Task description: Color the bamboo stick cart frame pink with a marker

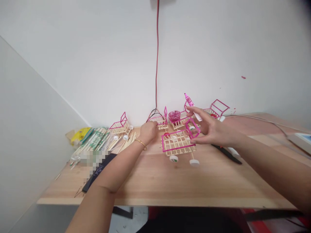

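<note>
My right hand [210, 129] is curled with a pink marker [190, 102] tucked between its fingers, tip pointing up and left. Its thumb and fingertips are around the pink handle end of a small stick cart [178, 144] with pink-coloured edges and white round wheels; whether they press on it I cannot tell. My left hand [148, 131] reaches to the back of the table with its fingers closed. They are beside a second small cart [162, 124] near the wall, and the fingertips are partly hidden.
Another pink-edged cart [120, 127] stands to the left; further ones stand by the wall, near a clear cup of pink stuff [174, 116]. Packs of sticks [93, 139], a dark device [100, 170] and black-handled pliers [229, 154] lie on the wooden table [150, 181]. A cable [157, 58] hangs down the wall.
</note>
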A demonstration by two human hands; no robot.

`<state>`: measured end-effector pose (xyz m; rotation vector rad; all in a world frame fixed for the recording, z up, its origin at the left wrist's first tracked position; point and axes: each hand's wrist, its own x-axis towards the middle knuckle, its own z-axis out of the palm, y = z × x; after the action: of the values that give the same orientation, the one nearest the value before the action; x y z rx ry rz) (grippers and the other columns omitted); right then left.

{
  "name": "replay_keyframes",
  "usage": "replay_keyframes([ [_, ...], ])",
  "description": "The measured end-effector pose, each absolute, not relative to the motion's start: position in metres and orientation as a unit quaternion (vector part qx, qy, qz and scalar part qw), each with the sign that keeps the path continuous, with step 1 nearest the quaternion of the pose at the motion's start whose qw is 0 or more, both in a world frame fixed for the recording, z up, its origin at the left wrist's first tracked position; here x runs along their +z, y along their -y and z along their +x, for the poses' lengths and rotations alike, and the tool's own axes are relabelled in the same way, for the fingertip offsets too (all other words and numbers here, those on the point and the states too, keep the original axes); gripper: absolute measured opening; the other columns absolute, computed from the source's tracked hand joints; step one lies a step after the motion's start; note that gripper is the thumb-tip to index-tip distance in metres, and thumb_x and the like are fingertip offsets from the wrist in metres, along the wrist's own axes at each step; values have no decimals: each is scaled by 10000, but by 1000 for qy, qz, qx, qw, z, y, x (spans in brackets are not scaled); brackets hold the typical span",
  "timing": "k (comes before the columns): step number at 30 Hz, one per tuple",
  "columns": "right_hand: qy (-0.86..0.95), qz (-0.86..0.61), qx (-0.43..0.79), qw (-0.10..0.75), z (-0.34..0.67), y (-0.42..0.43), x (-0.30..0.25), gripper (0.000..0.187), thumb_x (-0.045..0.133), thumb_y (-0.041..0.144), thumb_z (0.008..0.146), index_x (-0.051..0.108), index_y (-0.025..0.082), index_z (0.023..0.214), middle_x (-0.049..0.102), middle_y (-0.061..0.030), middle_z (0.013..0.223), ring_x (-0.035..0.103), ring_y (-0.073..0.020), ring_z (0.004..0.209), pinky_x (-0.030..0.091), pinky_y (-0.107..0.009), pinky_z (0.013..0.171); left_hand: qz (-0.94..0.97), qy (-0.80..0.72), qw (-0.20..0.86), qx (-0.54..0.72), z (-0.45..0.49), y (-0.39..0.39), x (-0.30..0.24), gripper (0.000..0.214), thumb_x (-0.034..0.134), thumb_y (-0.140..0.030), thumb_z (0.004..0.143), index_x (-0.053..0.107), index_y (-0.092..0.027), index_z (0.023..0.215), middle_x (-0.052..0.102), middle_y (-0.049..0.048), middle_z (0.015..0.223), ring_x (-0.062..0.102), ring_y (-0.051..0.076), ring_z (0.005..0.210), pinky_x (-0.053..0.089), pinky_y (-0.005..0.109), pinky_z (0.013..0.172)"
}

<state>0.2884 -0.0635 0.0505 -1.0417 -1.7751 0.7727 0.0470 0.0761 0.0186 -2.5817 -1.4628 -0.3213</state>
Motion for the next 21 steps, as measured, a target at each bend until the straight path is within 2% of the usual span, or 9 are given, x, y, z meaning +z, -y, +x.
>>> replay_keyframes([
  [6,718,-446,278,456,285,69,54,985,852,398,672,336,383,1511,350,-90,1539,534,-353,1295,607,-464,923,-862,491,73,-106,58,-84,8,246,436,-191,943,662,-161,1035,704,122,1007,673,237,958,474,309,760],
  [11,709,-448,299,455,289,70,51,1012,860,385,661,317,395,1515,360,-78,1531,561,-358,1257,593,-514,954,-858,479,88,-164,42,-77,6,283,423,-267,970,574,-184,1194,610,113,1247,651,218,968,468,305,739],
  [15,696,-432,331,468,293,69,46,985,867,356,658,331,484,1475,338,-19,1551,594,-334,1216,597,-499,961,-871,463,101,-133,4,-77,0,315,356,-309,994,625,-167,1076,643,121,1103,630,231,945,468,335,794],
  [17,686,-431,349,470,292,68,46,985,866,364,656,325,510,1467,357,-13,1539,643,-320,1134,613,-508,928,-899,425,77,-68,-16,-79,-5,266,418,-262,962,661,-160,995,663,125,1037,614,232,992,459,342,880],
  [19,689,-434,343,469,289,67,47,997,869,374,649,324,498,1475,388,-25,1513,660,-307,1096,617,-501,919,-915,398,61,-33,-33,-80,-12,216,484,-250,931,685,-172,938,681,111,1033,614,217,1004,453,329,924],
  [21,699,-430,333,465,286,66,49,1016,869,379,650,313,459,1497,400,-49,1496,663,-293,1083,614,-494,921,-917,393,58,-18,-47,-81,-17,232,469,-216,929,694,-162,944,689,127,1022,614,228,1012,453,348,937],
])
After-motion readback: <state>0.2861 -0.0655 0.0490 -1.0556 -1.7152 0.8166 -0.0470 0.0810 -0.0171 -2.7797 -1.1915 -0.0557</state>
